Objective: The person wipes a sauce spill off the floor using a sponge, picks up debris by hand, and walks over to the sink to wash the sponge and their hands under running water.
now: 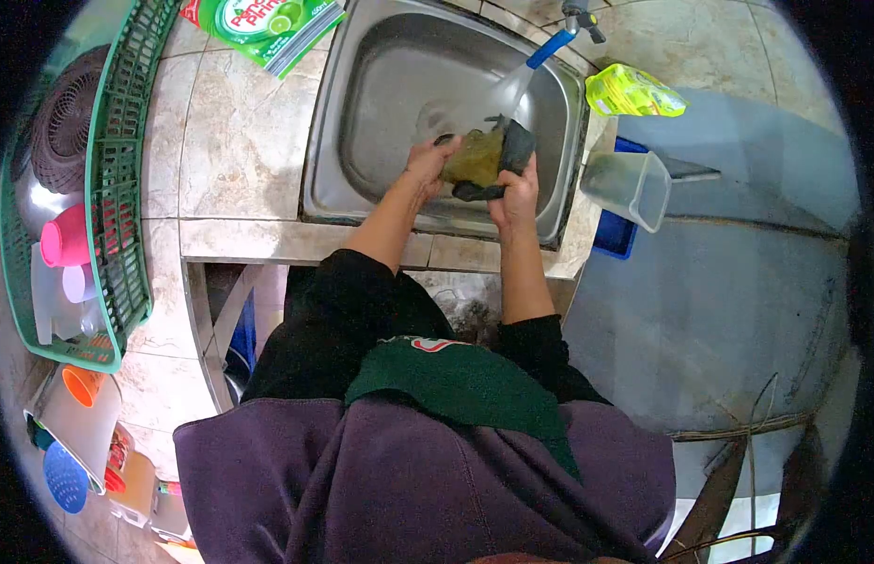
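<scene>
Over the steel sink [381, 94], I hold a soft, floppy dark grey piece with an olive-yellow face [476, 158]; it looks like cloth, but its exact kind is unclear. My left hand [426, 164] grips its left edge, the fingertips partly hidden. The fingers of my right hand [518, 195] are closed around its lower right side. Water [508, 94] sprays from the blue tap nozzle [550, 49] just above it and runs into the basin.
A green basket [117, 235] with dishes and a pink cup [65, 237] stands left. A green detergent pouch [263, 28] lies behind the counter's left part. Right of the sink are a yellow-green pouch [634, 91], a clear plastic container [634, 186] and a blue tray [614, 235].
</scene>
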Demonstrator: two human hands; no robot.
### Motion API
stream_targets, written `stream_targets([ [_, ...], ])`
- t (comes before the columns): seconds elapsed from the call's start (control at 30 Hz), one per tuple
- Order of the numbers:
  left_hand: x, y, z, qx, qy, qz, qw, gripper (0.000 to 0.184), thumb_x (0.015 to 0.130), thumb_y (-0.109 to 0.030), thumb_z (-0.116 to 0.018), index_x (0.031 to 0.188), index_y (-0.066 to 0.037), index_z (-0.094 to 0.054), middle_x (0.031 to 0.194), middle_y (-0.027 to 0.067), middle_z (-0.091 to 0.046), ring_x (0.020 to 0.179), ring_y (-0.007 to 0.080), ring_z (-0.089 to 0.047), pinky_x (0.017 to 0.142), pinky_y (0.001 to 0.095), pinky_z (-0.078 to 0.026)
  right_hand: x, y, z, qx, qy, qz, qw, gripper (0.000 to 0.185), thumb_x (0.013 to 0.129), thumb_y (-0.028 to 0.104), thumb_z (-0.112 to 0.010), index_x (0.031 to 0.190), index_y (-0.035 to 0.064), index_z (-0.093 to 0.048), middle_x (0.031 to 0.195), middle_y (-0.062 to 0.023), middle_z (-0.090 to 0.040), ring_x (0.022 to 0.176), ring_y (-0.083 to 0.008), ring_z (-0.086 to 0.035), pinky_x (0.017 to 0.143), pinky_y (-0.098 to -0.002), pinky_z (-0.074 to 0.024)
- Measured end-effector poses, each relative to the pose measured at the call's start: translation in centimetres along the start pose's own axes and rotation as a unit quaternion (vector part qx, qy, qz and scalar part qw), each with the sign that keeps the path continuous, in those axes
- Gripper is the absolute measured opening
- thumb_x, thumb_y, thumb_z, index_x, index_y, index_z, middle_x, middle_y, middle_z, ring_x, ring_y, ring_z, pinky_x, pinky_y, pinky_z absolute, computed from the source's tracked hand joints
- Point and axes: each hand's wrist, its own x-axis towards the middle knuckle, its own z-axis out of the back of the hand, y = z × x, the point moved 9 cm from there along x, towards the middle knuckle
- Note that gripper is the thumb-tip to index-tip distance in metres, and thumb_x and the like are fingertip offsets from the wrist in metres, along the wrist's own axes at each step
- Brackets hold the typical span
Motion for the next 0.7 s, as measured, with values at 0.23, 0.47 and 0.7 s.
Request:
stream_targets([
  [0.23,-0.9,-0.7,0.3,-0.022,-0.048,0.065,0.997,0.032,0.085,-0.024,-0.055,0.111,-0.005,-0.050,0.104,0.0084,-0.056,0.097,0.0215,-0.055,0.082,0.0356,-0.046,0.5,-0.9,1.3,-0.003,-0.005,-0.021,1.000,0.071,0.057,-0.012,-0.040,0.126,0.0048,-0.033,0.104,-0.0100,-0.051,0.089,-0.0233,-0.054,0.069,-0.0295,-0.0469],
  [0.47,-2.6,-2.4,-1.9,0.051,0.119,0.026,0.991,0.036,0.075,-0.003,-0.064,0.109,-0.009,-0.056,0.107,0.0070,-0.056,0.098,0.0166,-0.051,0.082,0.0272,-0.042,1.0,-1.1,1.3,-0.003,0.008,-0.026,1.000,0.067,0.060,-0.011,-0.040,0.124,0.0055,-0.034,0.105,-0.0099,-0.051,0.087,-0.0232,-0.055,0.070,-0.0312,-0.0479],
  [0.7,-2.4,-3.4,-1.3,0.184,0.061,-0.041,0.980,0.027,0.074,-0.008,-0.066,0.101,-0.007,-0.061,0.104,0.0053,-0.057,0.095,0.0175,-0.054,0.081,0.0314,-0.046,0.7,-1.1,0.2,-0.005,0.009,-0.034,0.999,0.065,0.060,-0.011,-0.040,0.122,0.0077,-0.038,0.103,-0.0076,-0.052,0.089,-0.0227,-0.055,0.072,-0.0314,-0.0479],
])
